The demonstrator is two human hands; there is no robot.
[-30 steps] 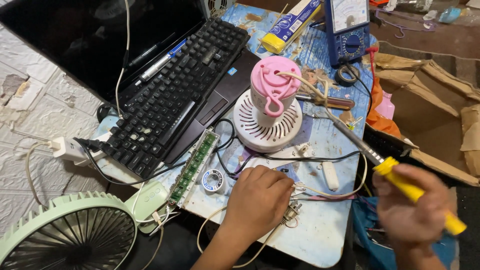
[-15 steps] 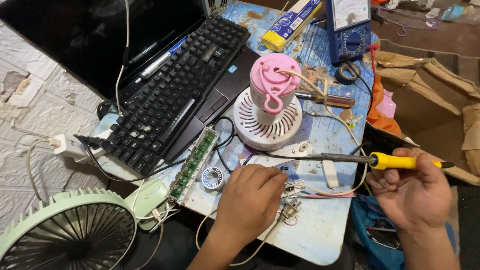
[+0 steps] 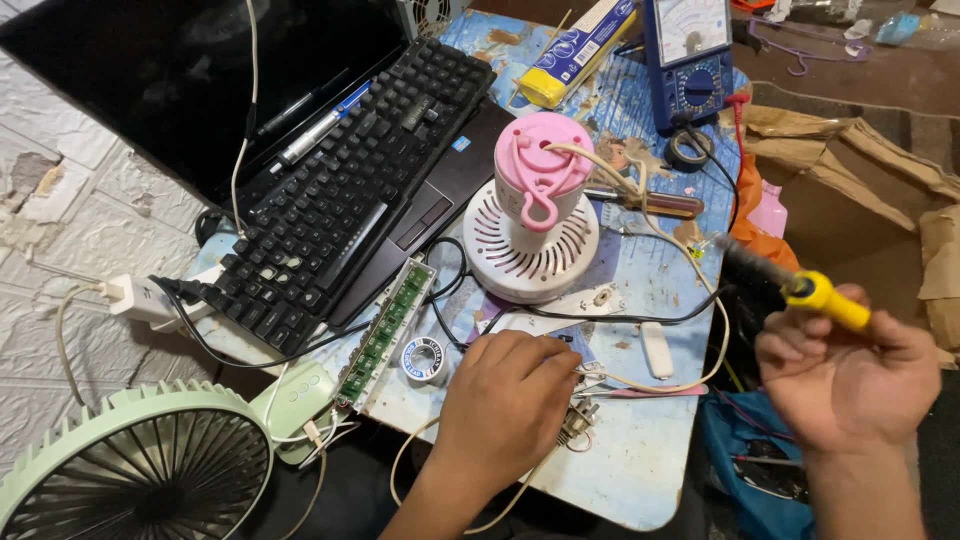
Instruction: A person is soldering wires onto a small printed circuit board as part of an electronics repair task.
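The left hand point(image 3: 505, 395) lies palm down on the blue table point(image 3: 640, 470), fingers curled over something small that its own back hides; whether it pinches that thing or only presses on it cannot be told. A little metal part point(image 3: 578, 420) with thin wires pokes out just beside the knuckles, too small to make out. The right hand point(image 3: 845, 375) is closed in a loose fist around the yellow handle of a soldering iron point(image 3: 800, 285), held up in the air off the table's right edge, its dark shaft pointing up and left and blurred. The arm below each hand is cut off by the bottom of the view. Near the left hand sit a solder spool point(image 3: 424, 358) and a long green circuit strip point(image 3: 385, 333), which lies against the front edge of a black keyboard point(image 3: 340, 190). A pink and white round device point(image 3: 535, 215) stands in the middle of the table, a beige cord looping from its top down toward the left hand. A blue multimeter point(image 3: 690, 55) is cut by the top edge, and a pale green fan point(image 3: 135, 470) by the lower left corner. The table is crowded; the only bare patch is the near right part, between the two hands. To the right lies brown cardboard point(image 3: 860, 190).
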